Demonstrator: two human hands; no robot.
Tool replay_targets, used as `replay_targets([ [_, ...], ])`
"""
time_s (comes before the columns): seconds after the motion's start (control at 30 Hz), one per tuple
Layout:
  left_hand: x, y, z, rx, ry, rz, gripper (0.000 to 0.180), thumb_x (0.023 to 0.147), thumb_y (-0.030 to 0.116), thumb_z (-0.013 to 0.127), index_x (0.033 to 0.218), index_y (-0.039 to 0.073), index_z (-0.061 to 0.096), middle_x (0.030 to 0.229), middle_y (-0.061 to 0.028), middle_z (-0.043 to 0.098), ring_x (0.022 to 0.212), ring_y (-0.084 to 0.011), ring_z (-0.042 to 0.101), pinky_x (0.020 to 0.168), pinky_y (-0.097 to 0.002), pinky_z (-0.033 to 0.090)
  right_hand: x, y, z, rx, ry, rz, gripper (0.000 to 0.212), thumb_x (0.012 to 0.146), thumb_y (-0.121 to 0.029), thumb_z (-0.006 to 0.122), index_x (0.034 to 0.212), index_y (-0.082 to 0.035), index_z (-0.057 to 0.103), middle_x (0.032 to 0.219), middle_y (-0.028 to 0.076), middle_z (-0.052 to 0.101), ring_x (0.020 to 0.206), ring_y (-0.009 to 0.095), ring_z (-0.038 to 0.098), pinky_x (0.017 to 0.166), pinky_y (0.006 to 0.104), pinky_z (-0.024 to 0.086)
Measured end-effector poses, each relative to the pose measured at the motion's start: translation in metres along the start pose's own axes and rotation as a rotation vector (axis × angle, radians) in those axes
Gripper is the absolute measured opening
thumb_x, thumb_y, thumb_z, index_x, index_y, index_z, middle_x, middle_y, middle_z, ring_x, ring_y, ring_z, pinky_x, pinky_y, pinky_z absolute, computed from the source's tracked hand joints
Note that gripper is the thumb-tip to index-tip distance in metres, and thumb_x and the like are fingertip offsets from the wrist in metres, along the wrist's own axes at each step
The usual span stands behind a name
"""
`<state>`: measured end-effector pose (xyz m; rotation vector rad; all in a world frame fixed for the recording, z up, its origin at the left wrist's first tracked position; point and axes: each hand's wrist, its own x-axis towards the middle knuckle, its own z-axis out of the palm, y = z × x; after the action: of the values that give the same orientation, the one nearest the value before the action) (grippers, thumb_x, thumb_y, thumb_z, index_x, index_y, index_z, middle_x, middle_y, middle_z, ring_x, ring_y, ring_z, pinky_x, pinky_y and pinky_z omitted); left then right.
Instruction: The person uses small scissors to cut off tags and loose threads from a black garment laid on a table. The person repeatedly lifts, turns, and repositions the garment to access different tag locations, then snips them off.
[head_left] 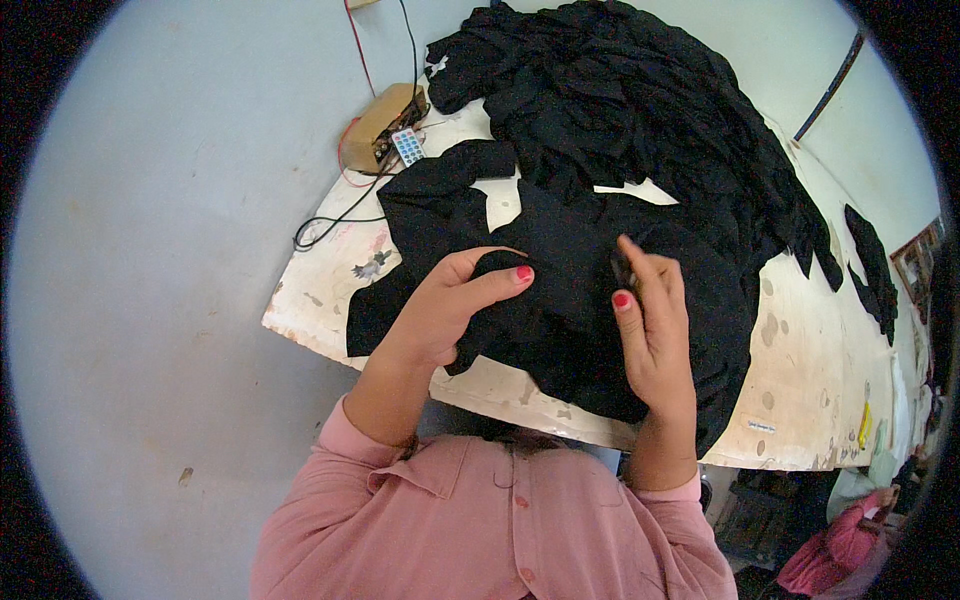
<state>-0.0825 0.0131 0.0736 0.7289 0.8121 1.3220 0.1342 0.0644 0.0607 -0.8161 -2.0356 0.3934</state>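
A piece of black cloth point(560, 320) lies spread over the near edge of the table in front of me. My left hand point(455, 295) grips a fold of it, the thumb on top and the fingers partly hidden underneath. On the other side of the piece, my right hand point(648, 310) is curled with its thumb and fingers brought toward each other over the cloth. Something small and dark shows between them, but I cannot tell it from the black fabric behind.
A large heap of black garments point(620, 90) covers the far part of the worn pale table point(800, 360). At the back left sit a brown box point(378, 128) with wires and a small remote control point(408, 146). Another person in pink point(835, 550) is at the lower right.
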Motion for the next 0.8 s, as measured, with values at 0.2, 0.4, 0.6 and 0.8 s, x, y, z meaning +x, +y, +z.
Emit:
replay_targets([
  [0.2,0.000,0.001,0.010,-0.050,0.028,-0.039,0.023,0.086,0.016,0.066,0.103,0.002,0.065,0.096,-0.0068,0.069,0.082,-0.0129,0.066,0.072,-0.0261,0.053,-0.004,-0.006,0.001,-0.126,0.110,-0.190,0.046,0.076,-0.010,0.072,0.120,-0.004,0.060,0.096,0.013,0.063,0.072,0.025,0.060,0.066,0.0307,0.049],
  [0.4,0.006,-0.004,0.010,-0.102,0.013,-0.039,0.025,0.087,0.020,0.064,0.105,0.001,0.063,0.096,-0.0076,0.068,0.082,-0.0142,0.067,0.073,-0.0268,0.054,-0.002,-0.022,0.000,-0.104,0.188,-0.172,0.041,0.072,-0.010,0.074,0.111,-0.006,0.067,0.086,0.011,0.062,0.067,0.021,0.059,0.056,0.0296,0.048],
  [0.6,0.005,-0.007,0.015,-0.047,-0.004,-0.055,0.023,0.089,0.020,0.063,0.103,0.003,0.064,0.096,-0.0061,0.069,0.083,-0.0125,0.066,0.073,-0.0260,0.053,0.001,-0.021,0.008,-0.159,0.226,-0.222,0.040,0.070,-0.010,0.075,0.109,-0.007,0.068,0.086,0.010,0.062,0.065,0.021,0.059,0.055,0.0289,0.047],
  [0.8,0.003,-0.009,0.020,-0.031,0.002,-0.017,0.022,0.091,0.020,0.061,0.104,0.003,0.065,0.097,-0.0050,0.069,0.083,-0.0106,0.065,0.073,-0.0247,0.052,0.003,-0.023,0.007,-0.234,0.233,-0.261,0.039,0.069,-0.008,0.075,0.107,-0.007,0.068,0.087,0.008,0.062,0.065,0.021,0.059,0.055,0.0295,0.047],
])
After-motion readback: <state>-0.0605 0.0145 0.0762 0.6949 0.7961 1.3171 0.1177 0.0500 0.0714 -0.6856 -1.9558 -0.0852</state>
